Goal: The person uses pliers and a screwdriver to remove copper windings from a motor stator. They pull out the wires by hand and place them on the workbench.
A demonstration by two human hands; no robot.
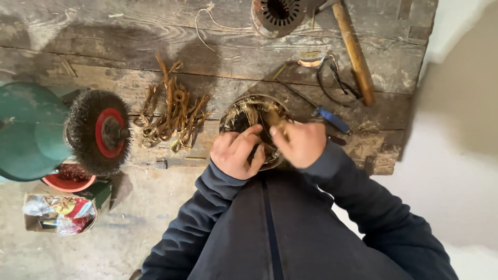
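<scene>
At the near edge of the wooden workbench (pixel 78 57), your left hand (pixel 236 153) and right hand (pixel 300 142) curl over a round motor stator (pixel 249 116) stuffed with copper windings. It looks heavy and rigid, the wire stiff and springy, so grip its metal rim. Your right fingers pinch strands; the left fingertips are tucked under, their grip hidden. Your hands cover its lower half.

Open bench wood (pixel 67 36) at ten o'clock, passage at nine blocked by wire-brush wheel (pixel 98 132) and heap of copper wire loops (pixel 174 114), at two by hammer handle (pixel 354 52) and blue-handled tool (pixel 332 119), second stator (pixel 277 15) at twelve.
</scene>
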